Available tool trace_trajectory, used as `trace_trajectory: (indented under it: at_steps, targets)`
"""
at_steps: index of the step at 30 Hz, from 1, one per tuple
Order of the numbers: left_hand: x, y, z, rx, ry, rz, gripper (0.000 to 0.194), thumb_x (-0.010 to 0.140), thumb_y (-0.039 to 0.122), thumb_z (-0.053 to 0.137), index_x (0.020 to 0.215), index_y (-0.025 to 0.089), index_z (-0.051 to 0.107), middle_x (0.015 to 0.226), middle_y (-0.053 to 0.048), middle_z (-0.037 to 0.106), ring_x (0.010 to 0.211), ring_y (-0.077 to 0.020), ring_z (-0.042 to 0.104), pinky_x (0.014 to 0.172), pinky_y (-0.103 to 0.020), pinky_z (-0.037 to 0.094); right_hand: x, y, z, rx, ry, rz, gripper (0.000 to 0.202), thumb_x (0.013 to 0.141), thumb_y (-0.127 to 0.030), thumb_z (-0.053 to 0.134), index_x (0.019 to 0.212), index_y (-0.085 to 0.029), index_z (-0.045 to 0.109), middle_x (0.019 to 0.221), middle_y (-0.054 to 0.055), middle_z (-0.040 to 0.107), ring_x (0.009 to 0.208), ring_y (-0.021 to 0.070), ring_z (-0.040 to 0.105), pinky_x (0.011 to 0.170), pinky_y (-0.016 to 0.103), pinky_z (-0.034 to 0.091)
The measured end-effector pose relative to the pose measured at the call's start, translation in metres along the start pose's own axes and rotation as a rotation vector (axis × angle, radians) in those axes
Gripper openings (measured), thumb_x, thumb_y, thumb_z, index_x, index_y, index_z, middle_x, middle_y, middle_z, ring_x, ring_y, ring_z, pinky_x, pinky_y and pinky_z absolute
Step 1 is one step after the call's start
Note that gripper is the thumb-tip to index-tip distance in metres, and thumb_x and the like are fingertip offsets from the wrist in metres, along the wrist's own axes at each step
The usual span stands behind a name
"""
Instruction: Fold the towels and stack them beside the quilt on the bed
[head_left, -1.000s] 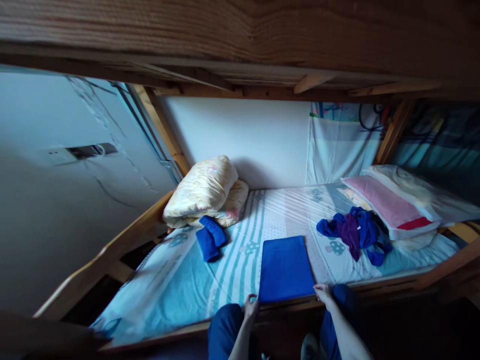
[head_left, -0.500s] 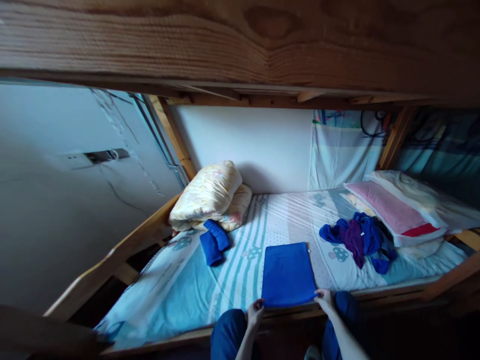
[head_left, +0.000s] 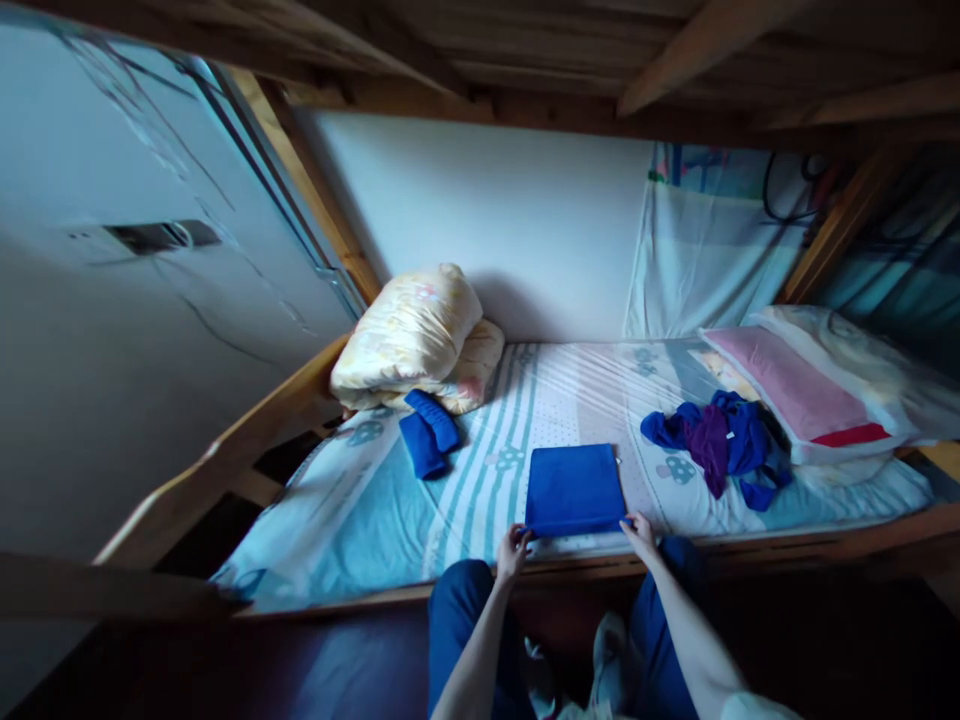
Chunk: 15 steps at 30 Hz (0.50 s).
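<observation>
A blue folded cloth [head_left: 574, 490] lies flat on the bed near its front edge, with a small pale tag at its right side. My left hand [head_left: 514, 550] pinches the near left corner of the cloth. At the near right corner, the fingers of my right hand [head_left: 639, 535] are closed on the same cloth. Its near edge looks turned over into a narrow band between my hands. To the left lie two blue folded bundles [head_left: 424, 446]. On the right is a loose pile of blue and purple clothes [head_left: 709, 442].
The bed has a patterned sheet [head_left: 352, 540] and a wooden side rail [head_left: 825, 545]. A folded cream quilt [head_left: 412, 330] sits at the back left. A pink pillow [head_left: 787, 385] lies at the right. Wooden upper-bunk beams [head_left: 465, 105] hang overhead.
The view has tipped downward, showing more floor and my feet. My hands have moved away from me with the cloth's near edge, and the cloth looks shorter front to back.
</observation>
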<state>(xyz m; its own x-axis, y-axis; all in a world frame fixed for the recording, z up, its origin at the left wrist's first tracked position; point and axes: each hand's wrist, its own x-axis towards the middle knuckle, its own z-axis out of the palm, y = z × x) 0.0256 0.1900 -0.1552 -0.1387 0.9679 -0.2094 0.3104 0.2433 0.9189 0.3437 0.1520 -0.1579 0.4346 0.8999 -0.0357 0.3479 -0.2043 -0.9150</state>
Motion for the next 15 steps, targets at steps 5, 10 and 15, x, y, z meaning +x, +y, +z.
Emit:
trace_trajectory:
  at_steps: [5, 10, 15]
  targets:
    - [-0.002, -0.001, -0.003, 0.155, 0.041, -0.082, 0.028, 0.080, 0.046, 0.067, 0.083, 0.019, 0.064, 0.065, -0.003, 0.067, 0.074, -0.0222, 0.071, 0.066, -0.029, 0.056, 0.002, 0.010, -0.005, -0.064, -0.076, 0.059, 0.011, 0.072, -0.030, 0.065, 0.075, -0.020, 0.064, 0.083, 0.009, 0.077, 0.083, 0.0256, 0.072, 0.081, 0.036, 0.059]
    - [-0.002, -0.015, -0.001, 0.265, 0.048, -0.140, 0.018, 0.083, 0.033, 0.066, 0.087, 0.017, 0.070, 0.078, -0.009, 0.075, 0.084, -0.0247, 0.073, 0.076, -0.031, 0.054, 0.001, 0.031, -0.001, -0.123, -0.113, 0.132, 0.012, 0.073, -0.026, 0.063, 0.082, -0.018, 0.067, 0.086, 0.008, 0.077, 0.085, 0.0246, 0.073, 0.081, 0.034, 0.058]
    - [0.001, -0.019, 0.002, 0.340, 0.055, -0.165, 0.017, 0.085, 0.028, 0.064, 0.091, 0.014, 0.073, 0.082, -0.012, 0.077, 0.087, -0.0261, 0.073, 0.078, -0.031, 0.053, 0.001, 0.039, 0.003, -0.190, -0.117, 0.163, 0.014, 0.076, -0.024, 0.064, 0.086, -0.017, 0.071, 0.090, 0.010, 0.079, 0.088, 0.0247, 0.074, 0.083, 0.033, 0.057]
